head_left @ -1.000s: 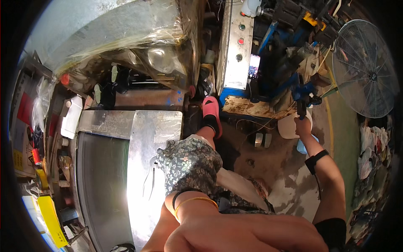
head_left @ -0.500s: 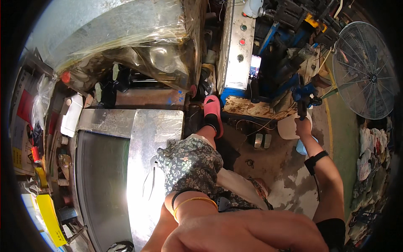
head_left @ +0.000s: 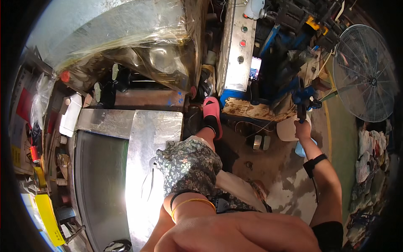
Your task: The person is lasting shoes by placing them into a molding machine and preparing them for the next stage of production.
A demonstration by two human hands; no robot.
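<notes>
My right hand [head_left: 302, 129] is closed around the lower end of a dark handle [head_left: 301, 112], which hangs from a blue and black fitting [head_left: 305, 94] on the machine. A black band [head_left: 315, 163] with a cable circles that forearm. Bare skin with a yellow cord [head_left: 192, 201] and a black strap fills the lower middle, over floral cloth [head_left: 187, 164] on my lap. I cannot make out my left hand or its fingers there. My foot in a pink slipper [head_left: 212, 109] is stretched forward, beside the machine's base.
A control panel [head_left: 237, 50] with buttons stands ahead, a phone [head_left: 255, 68] at its edge. Foot pedals [head_left: 261, 142] sit below. At right are a large fan [head_left: 369, 63] and stacked bundles [head_left: 369, 168]. A metal sheet [head_left: 157, 122] and cluttered shelf [head_left: 61, 168] lie left.
The view has shifted slightly. My right hand keeps its grip on the handle, and both appear a touch lower in the picture.
</notes>
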